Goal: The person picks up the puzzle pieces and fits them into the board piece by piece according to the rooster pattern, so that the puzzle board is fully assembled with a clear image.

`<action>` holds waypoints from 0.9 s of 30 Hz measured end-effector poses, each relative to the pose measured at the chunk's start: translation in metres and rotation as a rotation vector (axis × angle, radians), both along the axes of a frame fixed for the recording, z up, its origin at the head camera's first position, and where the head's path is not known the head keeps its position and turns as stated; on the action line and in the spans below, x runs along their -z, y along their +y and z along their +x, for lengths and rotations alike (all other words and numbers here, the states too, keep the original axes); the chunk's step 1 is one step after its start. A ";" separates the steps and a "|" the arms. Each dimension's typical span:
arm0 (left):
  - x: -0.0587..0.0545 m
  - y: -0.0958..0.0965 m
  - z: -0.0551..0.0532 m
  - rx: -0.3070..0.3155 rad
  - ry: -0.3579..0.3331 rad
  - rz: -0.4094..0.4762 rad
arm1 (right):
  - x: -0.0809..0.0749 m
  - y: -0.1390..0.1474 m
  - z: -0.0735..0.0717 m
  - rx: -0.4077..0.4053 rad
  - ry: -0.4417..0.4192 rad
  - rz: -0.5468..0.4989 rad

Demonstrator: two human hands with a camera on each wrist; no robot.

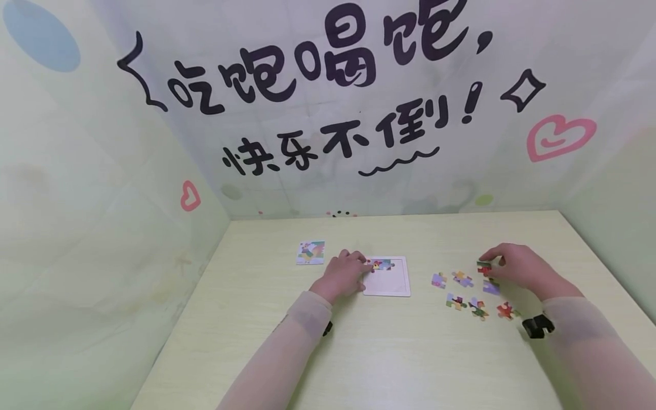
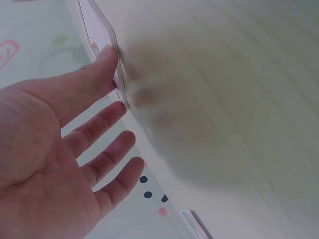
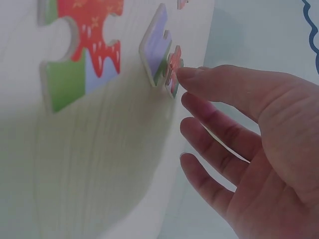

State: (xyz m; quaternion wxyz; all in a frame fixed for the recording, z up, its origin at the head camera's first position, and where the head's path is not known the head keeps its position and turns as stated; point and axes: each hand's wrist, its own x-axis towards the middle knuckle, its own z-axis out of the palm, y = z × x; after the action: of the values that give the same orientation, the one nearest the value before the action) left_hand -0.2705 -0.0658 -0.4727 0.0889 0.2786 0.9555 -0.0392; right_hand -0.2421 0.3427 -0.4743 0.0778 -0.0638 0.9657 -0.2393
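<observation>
In the head view my left hand [image 1: 342, 276] rests at the left edge of a white puzzle frame [image 1: 400, 291]. Its thumb touches the frame's edge in the left wrist view, and the other fingers lie nearly straight. Joined colourful puzzle pieces [image 1: 382, 265] sit along the top inside the frame. On the right, my right hand [image 1: 523, 267] pinches a red and green puzzle piece [image 1: 483, 266] between thumb and index finger, at the table surface. The right wrist view shows that puzzle piece [image 3: 174, 69] by the thumb tip, beside a purple puzzle piece [image 3: 156, 45].
Several loose puzzle pieces [image 1: 456, 302] lie between the frame and my right hand. A red puzzle piece [image 1: 505, 311] is nearest the right wrist. Left of the frame lies a square picture card [image 1: 310, 252]. A printed backdrop [image 1: 328, 188] stands behind the pale table [image 1: 389, 353].
</observation>
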 end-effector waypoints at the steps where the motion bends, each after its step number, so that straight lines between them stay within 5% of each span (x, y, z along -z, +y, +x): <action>1: 0.000 0.000 0.000 0.000 0.000 0.000 | 0.001 0.000 0.000 0.001 0.000 -0.002; 27: -0.001 0.004 0.001 -0.013 0.010 -0.020 | 0.006 0.002 -0.001 -0.048 0.026 -0.029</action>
State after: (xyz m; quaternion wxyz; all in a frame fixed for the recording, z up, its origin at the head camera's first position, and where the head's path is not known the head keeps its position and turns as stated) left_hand -0.2698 -0.0617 -0.4713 0.0869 0.2712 0.9573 -0.0497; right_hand -0.2433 0.3443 -0.4804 0.0699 -0.0914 0.9613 -0.2503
